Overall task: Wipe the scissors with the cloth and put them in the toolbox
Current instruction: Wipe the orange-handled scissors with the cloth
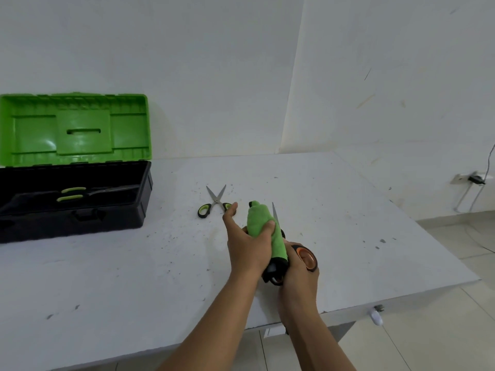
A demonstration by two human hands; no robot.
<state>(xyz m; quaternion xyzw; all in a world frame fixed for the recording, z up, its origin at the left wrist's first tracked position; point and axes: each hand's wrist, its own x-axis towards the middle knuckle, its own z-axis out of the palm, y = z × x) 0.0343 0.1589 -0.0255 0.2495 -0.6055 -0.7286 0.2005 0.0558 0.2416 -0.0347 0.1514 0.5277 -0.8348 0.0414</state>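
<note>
I'm mid-wipe: left hand (247, 243) clamps cloth (261, 220) round scissors (300, 257) gripped by right hand (298, 285); toolbox (77, 202) well left, stowing remains

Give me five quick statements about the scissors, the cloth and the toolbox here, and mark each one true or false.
1. The toolbox lid stands open. True.
2. The left hand wraps the green cloth around a blade of the orange-handled scissors. True.
3. The right hand is empty. False: it holds the orange-handled scissors by the handles.
4. The green-handled scissors on the table lie closed. False: their blades are spread apart.
5. The toolbox is empty. False: tools with green grips lie inside.
</note>
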